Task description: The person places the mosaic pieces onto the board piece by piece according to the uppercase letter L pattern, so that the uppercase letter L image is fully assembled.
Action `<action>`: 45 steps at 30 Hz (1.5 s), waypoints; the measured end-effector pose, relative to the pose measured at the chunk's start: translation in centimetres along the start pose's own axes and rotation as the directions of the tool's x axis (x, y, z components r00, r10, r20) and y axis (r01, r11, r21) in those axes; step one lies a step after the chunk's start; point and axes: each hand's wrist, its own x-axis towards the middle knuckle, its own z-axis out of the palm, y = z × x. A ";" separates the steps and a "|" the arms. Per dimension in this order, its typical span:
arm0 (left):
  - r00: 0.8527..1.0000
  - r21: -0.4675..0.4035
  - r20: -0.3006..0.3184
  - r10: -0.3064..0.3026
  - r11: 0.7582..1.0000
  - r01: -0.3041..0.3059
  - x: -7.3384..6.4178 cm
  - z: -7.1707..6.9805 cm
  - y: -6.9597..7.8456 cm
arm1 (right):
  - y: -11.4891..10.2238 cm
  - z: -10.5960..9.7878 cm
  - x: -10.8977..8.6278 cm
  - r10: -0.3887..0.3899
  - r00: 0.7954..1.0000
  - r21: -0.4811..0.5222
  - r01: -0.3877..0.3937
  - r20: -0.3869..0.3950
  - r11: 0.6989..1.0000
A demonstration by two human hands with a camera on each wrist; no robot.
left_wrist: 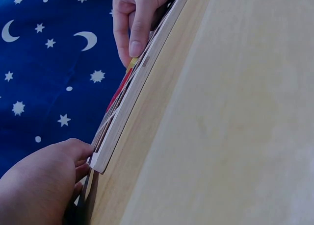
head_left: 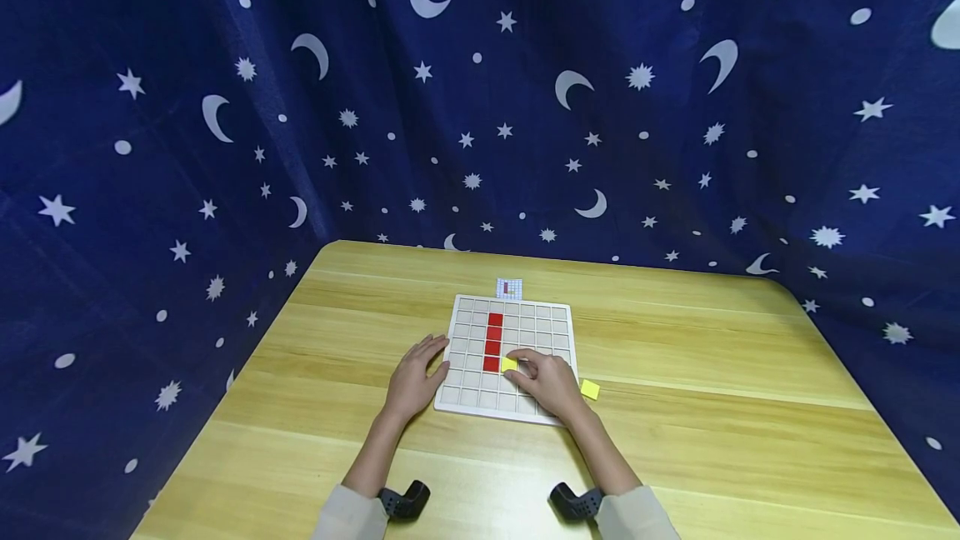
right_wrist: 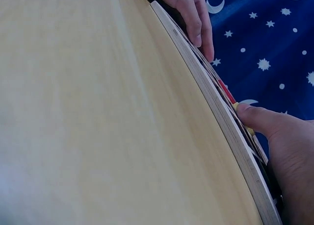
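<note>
A white square grid board (head_left: pixel 465 397) lies on the table, with several red tiles (head_left: pixel 492 340) set in one column. My right hand (head_left: pixel 551 386) pinches a yellow square tile (head_left: pixel 508 364) between thumb and fingers, close over the cell just right of the lowest red one. In the right wrist view the thumb (right_wrist: pixel 252 116) presses near the yellow edge. The left hand (head_left: pixel 412 377) rests on the table at the board's left side, its fingertips right at the edge. Beside the board's right edge lies a second yellow tile (head_left: pixel 590 390).
A small printed card (head_left: pixel 509 288) with a grid pattern sits at the board's far edge. Wooden table (head_left: pixel 697 357) surrounds the board. Behind it hangs a dark blue curtain (head_left: pixel 525 90) with stars and moons. Both wrists carry black devices (head_left: pixel 576 502).
</note>
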 end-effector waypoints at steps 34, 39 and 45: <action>1.000 -0.006 0.014 -0.013 1.000 0.013 0.1 -0.2 0.2 | 0.1 0.1 0.1 -0.001 1.000 0.005 0.001 -0.006 1.000; 1.000 -0.010 0.016 -0.013 1.000 0.013 0.1 -0.2 0.1 | 0.2 0.2 0.1 -0.001 1.000 0.007 0.001 -0.007 1.000; 1.000 -0.006 0.010 -0.006 1.000 0.006 0.1 -0.2 0.1 | 0.2 0.2 0.1 -0.002 1.000 0.002 0.002 -0.003 1.000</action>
